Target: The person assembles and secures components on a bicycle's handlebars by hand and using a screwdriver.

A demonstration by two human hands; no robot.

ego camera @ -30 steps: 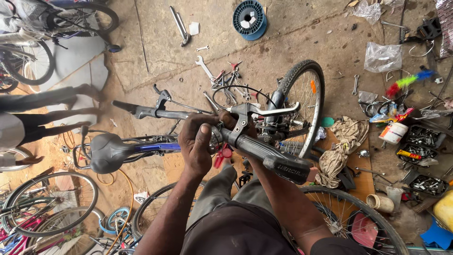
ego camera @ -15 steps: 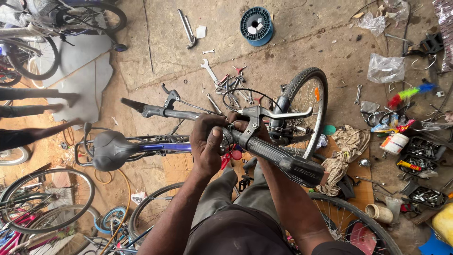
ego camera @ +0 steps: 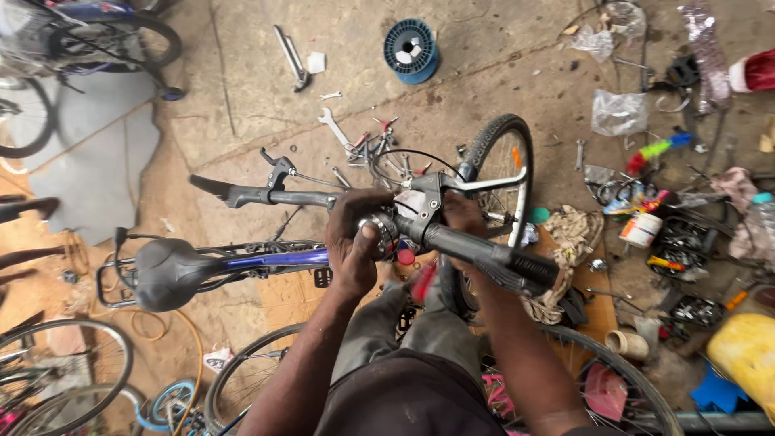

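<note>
The concrete floor [ego camera: 500, 73] is strewn with tools and parts, among them a blue spool [ego camera: 410, 50] and a spanner [ego camera: 333, 125] well beyond the work. On it stands the bicycle [ego camera: 274, 260], blue-framed, with its saddle [ego camera: 165, 273] to the person's left and its front wheel [ego camera: 496, 141] turned away from them. Across the middle of the view runs the handlebar [ego camera: 307, 198], and both hands meet near its centre. The left hand [ego camera: 355, 242] is closed around a round silvery fitting [ego camera: 383, 234] on the bar. The right hand [ego camera: 464, 220] is clamped on the bar just beside it, under the mount of the right brake lever [ego camera: 484, 184]. By the look of it, the step in hand is working that fitting on the bar, one hand turning or seating it while the other steadies the bar. Any further move there would call for the right hand to hold the bar firm against twisting. The left would need a sure grip on a small, smooth part. Against the earlier frames little has changed. Both hands stay at the same spot on the bar, and the bar lies at much the same slant. The view has drifted slightly, so the spool sits a little lower in the picture. The legs of someone at the far left have almost gone from sight.
</note>
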